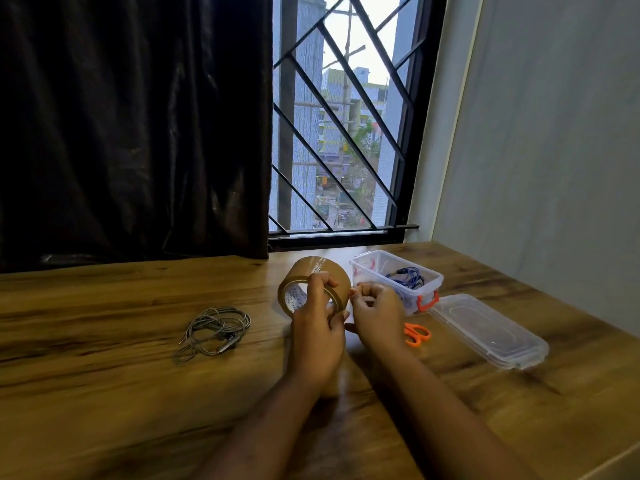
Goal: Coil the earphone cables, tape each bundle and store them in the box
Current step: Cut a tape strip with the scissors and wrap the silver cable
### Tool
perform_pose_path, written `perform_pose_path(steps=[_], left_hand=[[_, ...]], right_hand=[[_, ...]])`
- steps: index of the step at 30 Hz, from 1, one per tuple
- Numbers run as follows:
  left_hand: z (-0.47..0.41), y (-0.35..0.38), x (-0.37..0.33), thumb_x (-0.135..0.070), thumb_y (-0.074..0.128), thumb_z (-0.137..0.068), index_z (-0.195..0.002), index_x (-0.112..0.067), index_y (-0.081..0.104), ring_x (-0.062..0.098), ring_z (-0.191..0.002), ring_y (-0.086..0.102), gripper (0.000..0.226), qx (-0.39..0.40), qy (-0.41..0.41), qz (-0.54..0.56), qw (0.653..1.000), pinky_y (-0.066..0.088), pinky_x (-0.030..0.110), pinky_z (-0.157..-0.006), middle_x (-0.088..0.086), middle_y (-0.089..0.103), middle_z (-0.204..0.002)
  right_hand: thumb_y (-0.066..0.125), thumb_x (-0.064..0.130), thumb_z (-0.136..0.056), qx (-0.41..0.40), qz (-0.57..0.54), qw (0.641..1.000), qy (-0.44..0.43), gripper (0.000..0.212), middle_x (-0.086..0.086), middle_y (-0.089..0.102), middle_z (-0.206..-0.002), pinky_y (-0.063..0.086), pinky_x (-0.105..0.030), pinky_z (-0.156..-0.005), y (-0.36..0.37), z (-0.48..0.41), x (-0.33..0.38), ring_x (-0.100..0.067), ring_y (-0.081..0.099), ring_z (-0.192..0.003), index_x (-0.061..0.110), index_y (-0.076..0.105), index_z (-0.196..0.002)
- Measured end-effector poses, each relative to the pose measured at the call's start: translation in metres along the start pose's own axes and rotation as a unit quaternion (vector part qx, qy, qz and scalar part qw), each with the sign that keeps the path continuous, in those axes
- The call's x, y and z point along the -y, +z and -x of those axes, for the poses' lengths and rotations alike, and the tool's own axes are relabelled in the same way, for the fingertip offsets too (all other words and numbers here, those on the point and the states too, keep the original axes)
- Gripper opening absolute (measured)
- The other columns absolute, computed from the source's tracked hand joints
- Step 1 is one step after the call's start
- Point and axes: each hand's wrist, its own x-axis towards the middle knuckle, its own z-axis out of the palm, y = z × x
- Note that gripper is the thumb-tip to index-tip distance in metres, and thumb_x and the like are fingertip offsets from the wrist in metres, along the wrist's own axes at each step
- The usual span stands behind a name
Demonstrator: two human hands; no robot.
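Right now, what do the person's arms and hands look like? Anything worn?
The left hand and right hand are bare: no gloves, and no ring, watch or bracelet shows. The left forearm and right forearm are bare too, no sleeve in view.

Earphone coil (214, 330) left of tape roll (313, 285) — box (396, 277) right, lid (486, 330) beyond

Dim room, daylight from the window (341, 112); edges perhaps slightly bowed.
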Motion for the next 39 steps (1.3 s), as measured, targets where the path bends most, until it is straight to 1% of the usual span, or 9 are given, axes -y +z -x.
perform_pose_path(steps=[3, 5, 9, 15, 19, 24, 30, 34, 39], left_hand=[[0.001, -0.002, -0.004, 0.012, 0.057, -0.079, -0.101, -0.038, 0.038, 0.006, -0.081, 0.063, 0.058, 0.010, 0.010, -0.023, 1.000, 0.053, 0.028, -0.073, -0.019, 0.055, -0.083], [0.001, -0.001, -0.004, 0.011, 0.056, -0.078, -0.101, -0.037, 0.038, 0.015, -0.087, 0.065, 0.057, 0.010, 0.015, -0.029, 0.999, 0.054, 0.034, -0.076, -0.018, 0.055, -0.084], [0.002, 0.000, -0.005, 0.011, 0.056, -0.077, -0.103, -0.036, 0.038, 0.019, -0.081, 0.065, 0.057, -0.010, 0.019, -0.041, 0.999, 0.055, 0.038, -0.071, -0.017, 0.054, -0.077], [0.000, 0.002, -0.004, 0.014, 0.055, -0.077, -0.104, -0.023, 0.047, 0.002, -0.081, 0.061, 0.046, -0.061, -0.007, 0.003, 0.998, 0.054, 0.034, -0.074, -0.024, 0.056, -0.083], [-0.002, 0.002, -0.008, -0.002, 0.064, -0.084, -0.101, -0.024, 0.047, -0.011, -0.081, 0.059, 0.032, -0.092, -0.007, 0.043, 0.995, 0.049, 0.013, -0.070, -0.023, 0.058, -0.088], [-0.010, -0.005, 0.008, -0.027, 0.075, -0.075, -0.098, -0.042, 0.038, 0.019, -0.083, 0.067, 0.046, -0.127, -0.063, 0.020, 0.990, 0.056, 0.044, -0.073, 0.003, 0.065, -0.100], [-0.011, -0.008, 0.006, -0.017, 0.074, -0.076, -0.104, -0.033, 0.039, 0.023, -0.089, 0.064, 0.048, -0.111, -0.038, -0.009, 0.993, 0.055, 0.045, -0.075, 0.000, 0.058, -0.106], [-0.010, -0.012, -0.002, -0.013, 0.072, -0.079, -0.112, -0.017, 0.042, 0.023, -0.084, 0.061, 0.045, -0.106, -0.032, -0.017, 0.994, 0.052, 0.036, -0.071, -0.004, 0.056, -0.099], [-0.011, -0.013, -0.001, -0.029, 0.070, -0.070, -0.102, -0.040, 0.039, 0.024, -0.091, 0.066, 0.046, -0.113, -0.058, 0.020, 0.992, 0.055, 0.047, -0.077, 0.001, 0.061, -0.106]], right_hand=[[0.043, 0.004, -0.094, 0.019, 0.095, 0.995, -0.020, 0.014, -0.012, 0.050, -0.103, 0.045, -0.036, -0.088, 0.003, -0.002, 0.004, -0.028, 0.053, -0.099, 0.003, 0.055, -0.087], [0.038, 0.001, -0.095, 0.025, 0.120, 0.992, -0.021, 0.017, -0.014, 0.044, -0.108, 0.035, -0.023, -0.084, 0.003, -0.002, 0.005, -0.029, 0.047, -0.105, -0.006, 0.052, -0.100], [0.036, 0.000, -0.095, 0.034, 0.130, 0.991, -0.022, 0.015, -0.021, 0.044, -0.118, 0.033, -0.023, -0.083, 0.005, -0.006, 0.005, -0.030, 0.044, -0.108, -0.006, 0.048, -0.103], [0.037, 0.002, -0.096, 0.053, 0.144, 0.986, -0.060, 0.007, -0.019, 0.044, -0.114, 0.028, -0.018, -0.074, 0.003, -0.005, 0.013, -0.027, 0.043, -0.101, 0.001, 0.044, -0.099], [0.040, 0.006, -0.097, 0.069, 0.158, 0.972, -0.160, 0.008, -0.014, 0.042, -0.106, 0.027, -0.019, -0.063, -0.007, 0.000, 0.015, -0.012, 0.037, -0.082, 0.001, 0.045, -0.099], [0.034, 0.025, -0.078, 0.107, 0.187, 0.941, -0.261, 0.040, -0.011, 0.041, -0.107, 0.038, -0.031, -0.075, -0.006, 0.015, 0.013, -0.017, 0.040, -0.085, -0.003, 0.048, -0.103], [0.039, 0.009, -0.097, 0.095, 0.137, 0.957, -0.237, 0.011, -0.005, 0.040, -0.103, 0.038, -0.015, -0.074, -0.003, 0.007, 0.007, -0.002, 0.041, -0.080, 0.002, 0.048, -0.099], [0.039, 0.005, -0.098, 0.096, 0.111, 0.967, -0.209, 0.012, -0.008, 0.044, -0.104, 0.047, -0.033, -0.085, 0.000, 0.000, 0.002, -0.009, 0.044, -0.086, 0.006, 0.050, -0.094], [0.038, 0.024, -0.093, 0.099, 0.105, 0.974, -0.173, 0.017, -0.014, 0.052, -0.106, 0.050, -0.050, -0.088, 0.003, 0.000, -0.004, -0.029, 0.055, -0.099, 0.014, 0.052, -0.090]])
